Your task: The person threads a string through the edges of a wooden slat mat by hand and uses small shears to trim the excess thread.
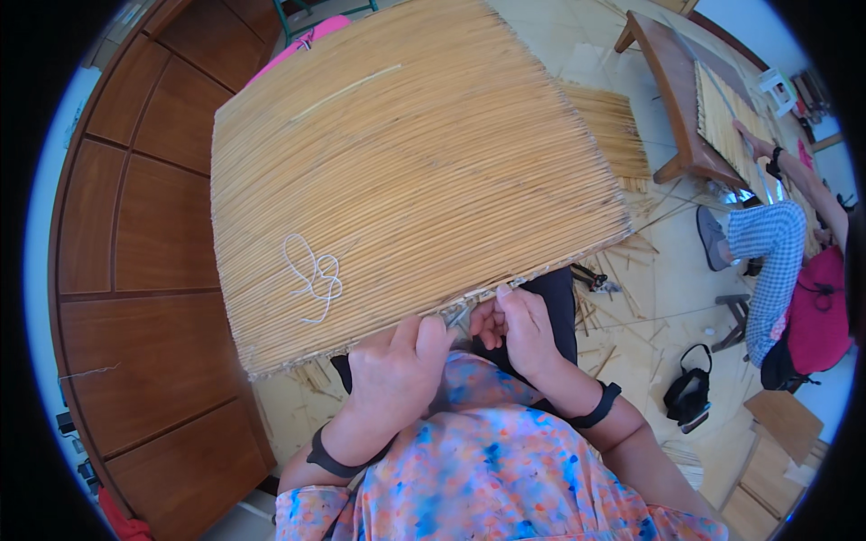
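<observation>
A large mat of pale yellow reed stalks (424, 153), laid side by side, lies slanted in front of my body. My left hand (397, 362) is closed at its near edge, knuckles up; the fingertips and whatever they hold are hidden. Just to the right, my right hand (521, 329) pinches the same edge with thumb and forefinger, its other fingers curled below. A bit of whitish strand shows between the two hands. Loose white string (314, 275) lies looped on the mat's left part, and one paler stalk (347, 93) rests farther up.
Brown wooden cabinets (167, 216) line the left side. At right, a co-worker's hand (756, 144) rests on a smaller mat (722, 117) on a wooden table (667, 72). Loose stalks (622, 298) and a black strapped pouch (687, 392) lie on the tiled floor.
</observation>
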### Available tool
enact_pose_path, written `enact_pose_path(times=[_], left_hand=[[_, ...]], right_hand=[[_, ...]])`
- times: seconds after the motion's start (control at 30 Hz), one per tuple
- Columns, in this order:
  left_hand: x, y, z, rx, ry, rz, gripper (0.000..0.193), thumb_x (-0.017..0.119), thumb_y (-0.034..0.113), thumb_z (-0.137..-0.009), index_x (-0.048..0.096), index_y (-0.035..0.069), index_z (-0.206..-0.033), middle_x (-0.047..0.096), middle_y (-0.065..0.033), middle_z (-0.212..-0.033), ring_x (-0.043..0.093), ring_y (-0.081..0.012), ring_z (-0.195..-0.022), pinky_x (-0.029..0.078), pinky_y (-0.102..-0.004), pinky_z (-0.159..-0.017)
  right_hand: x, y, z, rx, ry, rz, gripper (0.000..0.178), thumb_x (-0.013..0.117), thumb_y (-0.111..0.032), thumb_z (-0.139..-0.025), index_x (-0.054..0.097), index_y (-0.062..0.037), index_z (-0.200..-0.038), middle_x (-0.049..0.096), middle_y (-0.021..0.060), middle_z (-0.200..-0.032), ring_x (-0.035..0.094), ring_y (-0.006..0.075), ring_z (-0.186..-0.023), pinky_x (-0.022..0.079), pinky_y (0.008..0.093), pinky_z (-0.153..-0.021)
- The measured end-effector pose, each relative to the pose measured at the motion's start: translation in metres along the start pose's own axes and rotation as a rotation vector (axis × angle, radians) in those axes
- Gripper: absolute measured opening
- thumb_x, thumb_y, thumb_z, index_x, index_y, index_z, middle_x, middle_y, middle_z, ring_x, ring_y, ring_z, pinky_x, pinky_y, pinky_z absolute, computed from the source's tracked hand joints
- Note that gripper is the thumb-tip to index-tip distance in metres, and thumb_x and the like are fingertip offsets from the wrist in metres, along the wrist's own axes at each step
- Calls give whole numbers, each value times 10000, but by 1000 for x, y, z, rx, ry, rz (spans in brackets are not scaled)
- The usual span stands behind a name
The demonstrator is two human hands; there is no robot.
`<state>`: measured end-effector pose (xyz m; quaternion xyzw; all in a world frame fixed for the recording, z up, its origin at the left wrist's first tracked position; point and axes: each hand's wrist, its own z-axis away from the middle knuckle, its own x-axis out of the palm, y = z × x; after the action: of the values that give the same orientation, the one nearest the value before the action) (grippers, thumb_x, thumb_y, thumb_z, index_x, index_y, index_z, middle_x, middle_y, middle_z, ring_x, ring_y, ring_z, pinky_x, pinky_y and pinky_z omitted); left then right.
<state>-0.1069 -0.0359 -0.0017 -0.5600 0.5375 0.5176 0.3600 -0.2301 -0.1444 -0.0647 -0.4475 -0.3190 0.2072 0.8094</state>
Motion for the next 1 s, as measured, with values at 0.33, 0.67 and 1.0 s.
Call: enact_pose_path(times=[0.33, 0.67, 1.0], left_hand=[[-1, 5, -8, -33, -25, -16, 255, 633, 235, -755, 428, 92, -707, 465, -36, -609, 523, -182, -461, 416, -312, -397], [5, 9, -11, -18, 28, -63, 240, 627, 224, -761, 433, 92, -710, 461, -35, -609, 524, -177, -453, 418, -311, -391], [6, 13, -12, -69, -13, -20, 239, 632, 247, -763, 451, 95, -729, 491, -36, -627, 545, -179, -463, 428, -303, -390]], right_hand=[[0, -3, 2, -68, 153, 6, 348, 473, -220, -908, 563, -2, -652, 516, 30, -517, 453, 74, -436, 338, 220, -416], [-1, -2, 2, -49, 143, 10, 355, 470, -221, -907, 563, -6, -641, 502, 23, -498, 445, 71, -431, 329, 218, -416], [1, -3, 2, -59, 137, 9, 365, 458, -228, -916, 564, -4, -648, 537, 36, -536, 452, 71, -434, 341, 215, -410]])
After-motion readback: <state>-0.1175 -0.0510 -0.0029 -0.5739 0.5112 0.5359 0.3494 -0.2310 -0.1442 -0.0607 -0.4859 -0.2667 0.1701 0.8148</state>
